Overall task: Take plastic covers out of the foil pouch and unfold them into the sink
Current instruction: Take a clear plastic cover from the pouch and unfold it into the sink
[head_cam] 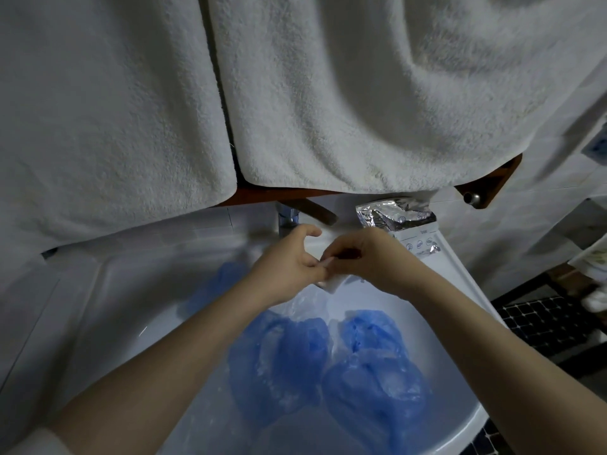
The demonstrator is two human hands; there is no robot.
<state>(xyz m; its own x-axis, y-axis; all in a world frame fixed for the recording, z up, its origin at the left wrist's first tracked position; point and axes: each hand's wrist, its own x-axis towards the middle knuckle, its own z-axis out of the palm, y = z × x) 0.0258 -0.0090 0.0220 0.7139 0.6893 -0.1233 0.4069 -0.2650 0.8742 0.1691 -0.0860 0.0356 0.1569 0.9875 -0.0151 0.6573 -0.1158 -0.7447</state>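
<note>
a small folded cover (333,284), pale and still compact, sits pinched between both hands over the back of the sink (108,310), held there so it will drop into the bowl once opened. the left hand (290,261) nips one edge with curled fingers while the right hand (364,254) pinches the other side, likely to peel the folds apart. blue opened covers (328,366) already lie in the bowl. the foil pouch (395,215) rests on the rim behind, near the tap (288,219), below hanging towels (361,93).

shiny crinkled silver foil pouch (394,214) | thin soft blue plastic covers (328,362) | smooth glossy white sink (124,300) | fluffy white cloth towels (361,93)
</note>
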